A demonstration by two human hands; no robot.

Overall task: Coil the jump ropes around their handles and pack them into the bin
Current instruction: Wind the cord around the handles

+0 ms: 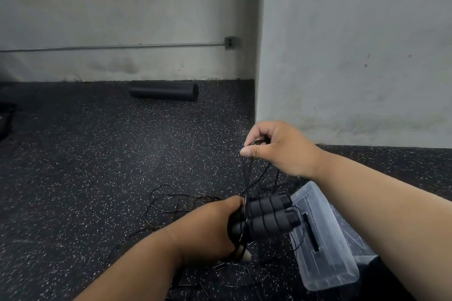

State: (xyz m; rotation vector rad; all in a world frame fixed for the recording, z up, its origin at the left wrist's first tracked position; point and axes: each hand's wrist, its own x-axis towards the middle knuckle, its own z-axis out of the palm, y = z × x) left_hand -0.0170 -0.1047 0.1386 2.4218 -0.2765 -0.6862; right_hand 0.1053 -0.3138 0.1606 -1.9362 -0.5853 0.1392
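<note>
My left hand (pixel 215 230) grips two black foam jump rope handles (pixel 266 215) side by side, with thin black rope wound a few turns round them. Above, my right hand (pixel 276 148) pinches a loop of the same black rope (pixel 247 178), which runs taut down to the handles. More loose rope (pixel 166 200) lies tangled on the speckled floor to the left and below. A clear plastic bin (pixel 325 247) sits on the floor just right of the handles, partly under my right forearm. Another ribbed black handle (pixel 270 184) shows behind the held ones.
A black foam roller (pixel 163 91) lies against the far wall. A grey wall corner (pixel 256 105) juts out behind my right hand. A dark object (pixel 6 117) sits at the left edge. Speckled black rubber floor stretches to the left.
</note>
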